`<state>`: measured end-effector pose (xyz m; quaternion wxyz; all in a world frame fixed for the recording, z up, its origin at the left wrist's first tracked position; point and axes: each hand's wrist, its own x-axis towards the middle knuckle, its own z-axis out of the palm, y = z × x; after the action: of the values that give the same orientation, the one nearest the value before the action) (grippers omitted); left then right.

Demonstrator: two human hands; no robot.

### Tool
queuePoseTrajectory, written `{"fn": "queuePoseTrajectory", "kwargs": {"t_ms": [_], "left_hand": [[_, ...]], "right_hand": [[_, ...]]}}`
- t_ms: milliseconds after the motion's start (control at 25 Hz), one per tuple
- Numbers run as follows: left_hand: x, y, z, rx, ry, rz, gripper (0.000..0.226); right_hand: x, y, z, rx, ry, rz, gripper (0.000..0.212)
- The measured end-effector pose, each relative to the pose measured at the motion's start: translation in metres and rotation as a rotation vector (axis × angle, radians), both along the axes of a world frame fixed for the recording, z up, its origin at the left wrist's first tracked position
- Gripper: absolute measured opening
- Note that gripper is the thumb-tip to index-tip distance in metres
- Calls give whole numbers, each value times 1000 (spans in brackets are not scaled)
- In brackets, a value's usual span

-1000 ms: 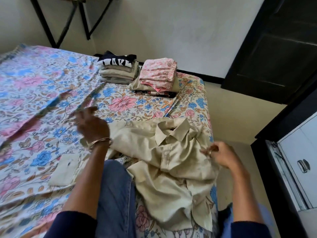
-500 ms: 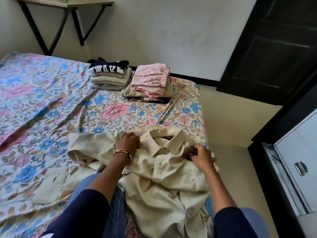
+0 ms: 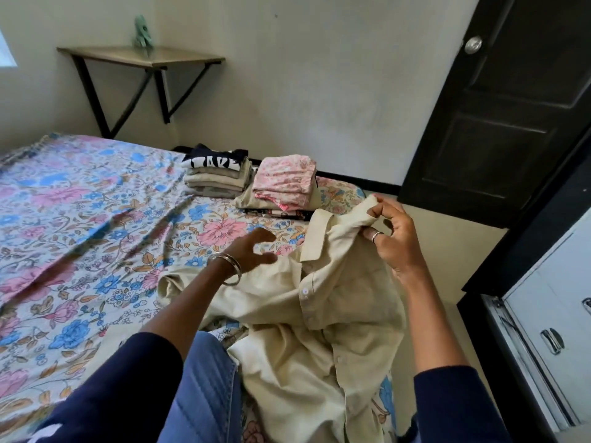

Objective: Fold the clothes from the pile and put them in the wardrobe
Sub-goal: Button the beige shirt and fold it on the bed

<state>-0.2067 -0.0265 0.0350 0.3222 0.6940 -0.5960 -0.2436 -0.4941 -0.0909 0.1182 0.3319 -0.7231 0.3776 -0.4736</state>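
A cream button-up shirt (image 3: 307,318) lies crumpled across my lap and the near edge of the bed (image 3: 80,251). My right hand (image 3: 391,231) pinches the shirt at its shoulder near the collar and lifts that part off the bed. My left hand (image 3: 252,251), with bangles on the wrist, hovers just above the shirt's left side with fingers loosely curled, holding nothing. Two stacks of folded clothes sit at the bed's far end: one topped by a dark printed top (image 3: 217,174), the other by a pink floral piece (image 3: 284,182).
The bed has a floral sheet. A wall-mounted shelf (image 3: 140,59) with a small green figure hangs at the back left. A dark door (image 3: 499,116) stands at the right. A white metal wardrobe (image 3: 550,334) with handles is at the lower right, beside a strip of floor.
My right hand has lifted the shirt's shoulder up and to the right. My left hand has come off the collar area and now hovers free. The view has tilted upward.
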Motion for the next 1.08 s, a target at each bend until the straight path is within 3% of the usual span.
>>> {"fn": "queuePoseTrajectory", "kwargs": {"t_ms": [80,120,200,360,480,600,680,760,800,880,960,1080], "left_hand": [[-22,2,7,121,-67,-143,79],[-34,2,9,148,-37,-182,80],[-54,7,15,116,97,-223,59],[-58,21,40,-209,463,-114,31],[-37,28,80,-460,598,144,18],[-24,38,133,-656,340,198,21],[-31,39,164,-695,210,173,18],[-46,42,191,-746,143,156,17],[-54,43,204,-770,108,176,18],[-57,50,227,-826,12,207,23],[-41,62,248,-795,-135,133,34],[0,77,268,-464,-478,-27,60]], "right_hand": [[4,18,25,-142,28,75,37],[5,27,36,-198,40,87,36],[3,40,54,-275,44,89,35],[-28,47,59,-318,27,-95,26],[-52,47,69,-241,285,-319,15],[-60,51,82,5,723,-381,24],[-45,51,87,92,780,-307,51],[-13,53,81,96,748,-96,85],[2,54,73,108,729,-15,89],[16,48,54,99,659,4,63],[7,34,51,57,506,-123,30],[-12,22,97,-3,355,-458,21]]}}
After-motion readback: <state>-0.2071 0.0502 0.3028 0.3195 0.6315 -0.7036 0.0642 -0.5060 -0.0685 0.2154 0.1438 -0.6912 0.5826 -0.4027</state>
